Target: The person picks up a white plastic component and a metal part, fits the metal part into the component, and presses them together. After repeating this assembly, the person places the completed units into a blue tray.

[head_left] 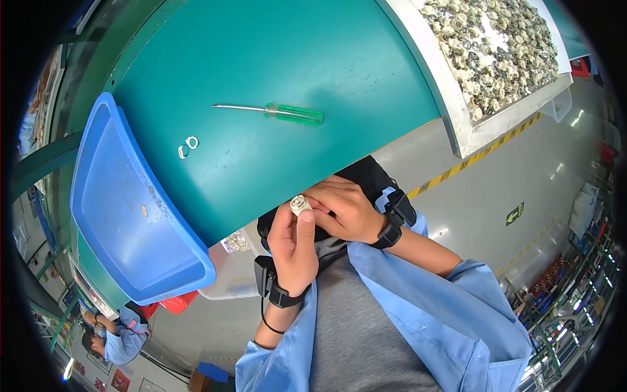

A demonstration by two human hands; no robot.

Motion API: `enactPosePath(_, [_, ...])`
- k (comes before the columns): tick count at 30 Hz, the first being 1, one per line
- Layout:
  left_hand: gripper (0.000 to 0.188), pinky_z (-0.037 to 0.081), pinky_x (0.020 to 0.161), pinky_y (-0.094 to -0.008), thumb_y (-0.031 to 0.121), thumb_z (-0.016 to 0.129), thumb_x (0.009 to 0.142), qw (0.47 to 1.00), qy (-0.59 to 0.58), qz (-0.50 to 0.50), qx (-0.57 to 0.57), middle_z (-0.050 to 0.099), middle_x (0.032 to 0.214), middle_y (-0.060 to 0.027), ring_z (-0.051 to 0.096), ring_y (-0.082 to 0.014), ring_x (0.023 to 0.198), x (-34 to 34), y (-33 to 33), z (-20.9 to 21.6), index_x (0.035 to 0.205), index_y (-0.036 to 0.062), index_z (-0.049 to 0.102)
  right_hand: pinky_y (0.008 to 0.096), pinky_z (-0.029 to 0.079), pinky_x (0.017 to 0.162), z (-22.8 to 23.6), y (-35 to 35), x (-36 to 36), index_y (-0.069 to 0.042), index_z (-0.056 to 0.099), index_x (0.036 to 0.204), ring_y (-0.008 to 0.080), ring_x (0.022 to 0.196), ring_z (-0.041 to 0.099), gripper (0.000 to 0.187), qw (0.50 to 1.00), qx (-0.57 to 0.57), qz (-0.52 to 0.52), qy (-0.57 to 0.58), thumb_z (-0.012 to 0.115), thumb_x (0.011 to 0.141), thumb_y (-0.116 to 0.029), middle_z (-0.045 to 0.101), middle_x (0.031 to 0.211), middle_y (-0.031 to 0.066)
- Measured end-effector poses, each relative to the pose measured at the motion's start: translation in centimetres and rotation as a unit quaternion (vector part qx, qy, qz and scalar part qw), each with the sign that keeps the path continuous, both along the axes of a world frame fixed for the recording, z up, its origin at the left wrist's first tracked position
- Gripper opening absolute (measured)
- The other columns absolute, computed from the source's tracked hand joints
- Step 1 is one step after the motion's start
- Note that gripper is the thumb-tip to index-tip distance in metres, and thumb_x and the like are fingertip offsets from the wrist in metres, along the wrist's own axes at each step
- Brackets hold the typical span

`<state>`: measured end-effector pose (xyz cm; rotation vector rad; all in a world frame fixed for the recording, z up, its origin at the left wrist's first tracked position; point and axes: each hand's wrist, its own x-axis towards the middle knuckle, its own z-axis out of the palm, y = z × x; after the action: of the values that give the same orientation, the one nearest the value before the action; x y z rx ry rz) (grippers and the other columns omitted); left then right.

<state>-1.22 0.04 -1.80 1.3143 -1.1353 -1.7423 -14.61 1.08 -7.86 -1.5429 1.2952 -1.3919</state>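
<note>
A small cream-white round fitting, with a ring-shaped opening facing up, is held just off the near edge of the green table. My left hand pinches it between thumb and forefinger. From the right, my right hand closes on the same piece with curled fingers; the fingertips partly hide its side. A screwdriver with a clear green handle lies on the table beyond my hands, its shaft pointing left. Two small white rings lie to the left of it.
A shallow blue tray with a small bit inside stands at the left. At the far right a white-framed tray is heaped with similar cream parts. Below the table edge sits a clear bin. A co-worker sits at lower left.
</note>
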Motion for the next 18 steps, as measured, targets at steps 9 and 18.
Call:
enactPosePath(9, [0.021,0.049,0.083,-0.0245,0.016,0.05,0.106,1.0,0.01,0.02,0.015,0.067,0.098,-0.0076,0.063,-0.0119,0.091,0.0,-0.2,0.0,0.107,-0.003,0.059,0.0391,0.054,0.071,0.6,-0.5,-0.4,0.003,0.067,0.108,0.0308,0.077,0.067,0.031,0.999,0.016,0.014,0.029,0.073,0.08,-0.008,0.068,0.085,0.0135])
enactPosePath(18, [0.025,0.049,0.082,-0.0305,0.021,0.053,0.103,0.991,-0.083,-0.069,-0.081,0.067,0.098,-0.0134,0.063,-0.0181,0.089,2.0,0.9,1.8,0.105,-0.004,0.058,0.0331,0.045,0.063,3.3,2.1,-3.8,-0.004,0.07,0.108,0.02,0.062,0.062,0.03,0.988,-0.098,-0.007,0.117,0.074,0.079,-0.008,0.07,0.085,0.0101])
